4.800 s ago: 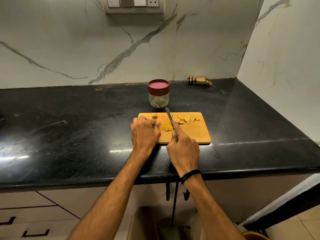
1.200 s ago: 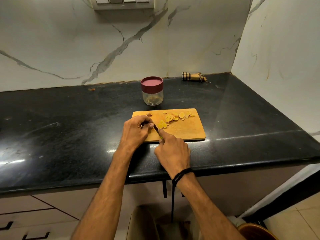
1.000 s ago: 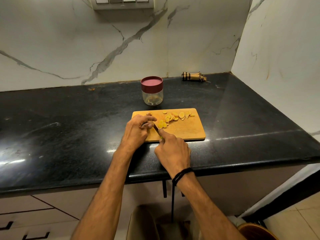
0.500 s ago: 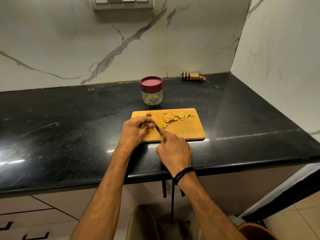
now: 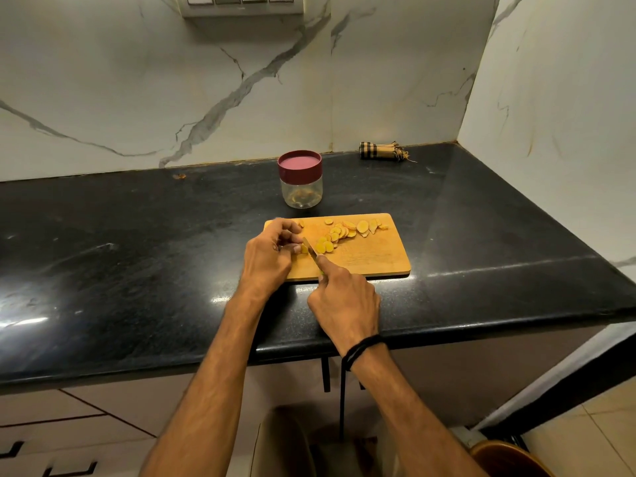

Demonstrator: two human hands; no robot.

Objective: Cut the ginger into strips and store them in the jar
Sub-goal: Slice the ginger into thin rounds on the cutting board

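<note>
Just between left hand and knife, ginger.

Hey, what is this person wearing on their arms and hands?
No sleeves or gloves are in view. The left hand has nothing worn on it. The right hand has a black cord band wrapped around its wrist in several strands.

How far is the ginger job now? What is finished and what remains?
Done: many round slices lie on the cutting board. In hand: the left hand holds a ginger piece while the right hand cuts it with the knife. Left: no strips are visible yet, and the jar stands closed behind the board with its lid on.
</note>
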